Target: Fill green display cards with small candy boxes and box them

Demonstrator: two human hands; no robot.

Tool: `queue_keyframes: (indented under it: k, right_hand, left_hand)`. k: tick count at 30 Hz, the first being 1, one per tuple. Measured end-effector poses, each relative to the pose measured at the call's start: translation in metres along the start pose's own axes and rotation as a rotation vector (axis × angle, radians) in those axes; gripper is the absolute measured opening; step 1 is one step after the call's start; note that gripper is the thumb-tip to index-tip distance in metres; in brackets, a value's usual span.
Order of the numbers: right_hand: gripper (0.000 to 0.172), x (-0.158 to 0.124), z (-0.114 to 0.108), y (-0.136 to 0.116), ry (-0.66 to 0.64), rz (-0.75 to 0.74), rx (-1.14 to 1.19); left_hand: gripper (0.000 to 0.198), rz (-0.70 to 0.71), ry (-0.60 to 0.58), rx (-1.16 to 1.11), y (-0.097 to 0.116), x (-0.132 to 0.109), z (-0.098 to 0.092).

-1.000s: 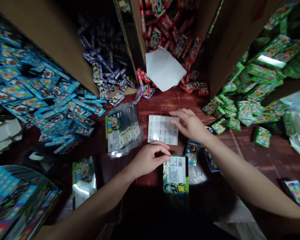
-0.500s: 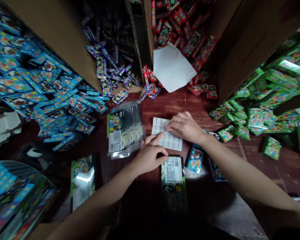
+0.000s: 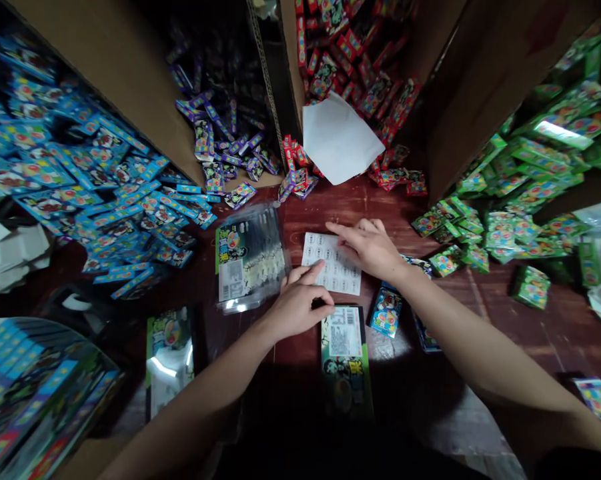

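Note:
A white sheet of round printed stickers (image 3: 347, 279) lies on the dark red table. My left hand (image 3: 297, 305) rests at its left edge, fingers stretched onto the sheet and thumb apart, by the top of a flat green-and-black package (image 3: 345, 360) with a white label. Over the sheet's upper right is my right hand (image 3: 367, 248), its index finger stretched out to the left and the other fingers partly bent. Whether a sticker clings to that fingertip is too small to tell. Left of the sheet lies a stack of clear plastic packages (image 3: 253, 257) with printed cards.
Cartons of small blue boxes (image 3: 130, 193), purple boxes (image 3: 230, 150), red boxes (image 3: 350, 47) and green boxes (image 3: 510, 227) stand around the back. A white paper (image 3: 341, 140) leans on the red ones. Another package (image 3: 170, 360) lies at left, a blue box (image 3: 386, 312) near my right wrist.
My right hand has lifted slightly and its index finger has straightened toward the upper left. My left hand stays at the sheet. The whole view has shifted a little.

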State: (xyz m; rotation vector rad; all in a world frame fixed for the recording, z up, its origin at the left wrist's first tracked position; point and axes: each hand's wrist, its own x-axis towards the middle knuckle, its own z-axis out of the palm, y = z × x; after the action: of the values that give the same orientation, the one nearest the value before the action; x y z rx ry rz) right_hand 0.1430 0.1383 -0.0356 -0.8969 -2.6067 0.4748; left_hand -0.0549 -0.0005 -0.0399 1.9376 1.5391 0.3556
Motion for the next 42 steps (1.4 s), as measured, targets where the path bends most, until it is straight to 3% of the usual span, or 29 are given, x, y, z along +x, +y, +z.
queue_keyframes:
  k: [3, 6, 8, 12, 17, 21, 26, 30, 33, 35, 38, 40, 42]
  right_hand:
    - [0.057, -0.024, -0.01, -0.021, -0.021, 0.004, 0.289]
    - [0.067, -0.051, -0.03, -0.04, -0.1, 0.143, 0.754]
    - [0.067, -0.064, -0.041, -0.05, -0.194, 0.223, 0.945]
    - [0.064, -0.076, -0.047, -0.056, -0.33, 0.248, 1.014]
    - [0.072, -0.08, -0.035, -0.057, -0.346, 0.234, 0.923]
    - [0.083, -0.09, -0.033, -0.064, -0.19, 0.152, 0.652]
    - [0.078, -0.108, -0.029, -0.078, 0.042, -0.037, 0.229]
    - [0.082, -0.114, -0.02, -0.086, 0.051, 0.043, 0.223]
    - [0.08, -0.124, -0.022, -0.089, 0.064, 0.101, 0.307]
    - [0.077, -0.138, -0.024, -0.09, 0.217, 0.221, 0.438]
    - [0.077, -0.163, -0.02, -0.096, 0.506, 0.46, 0.698]
    - [0.08, -0.173, -0.009, -0.102, 0.569, 0.569, 0.866]
    - [0.081, -0.175, 0.001, -0.108, 0.642, 0.638, 0.966]
  left_hand:
    - [0.006, 0.026, 0.03, 0.019, 0.004, -0.004, 0.001]
    - [0.007, 0.033, 0.125, 0.062, 0.018, -0.014, -0.002]
    - [0.006, 0.029, 0.169, 0.042, 0.03, -0.02, -0.006]
    - [0.008, 0.005, 0.083, -0.12, 0.047, -0.027, -0.013]
    - [0.009, -0.02, 0.069, -0.174, 0.056, -0.027, -0.013]
    - [0.009, -0.013, 0.095, -0.178, 0.058, -0.029, -0.015]
    - [0.01, -0.003, 0.077, -0.332, 0.056, -0.031, -0.013]
    - [0.021, -0.007, 0.013, -0.454, 0.049, -0.028, -0.002]
    - [0.032, 0.019, -0.026, -0.617, 0.036, -0.026, -0.004]
    - [0.039, -0.02, 0.046, -0.68, 0.023, -0.028, -0.013]
    - [0.049, -0.145, 0.346, -0.854, 0.011, -0.037, -0.023]
    - [0.059, -0.2, 0.491, -1.071, 0.013, -0.048, -0.016]
    - [0.064, -0.232, 0.532, -1.243, 0.021, -0.063, 0.003]
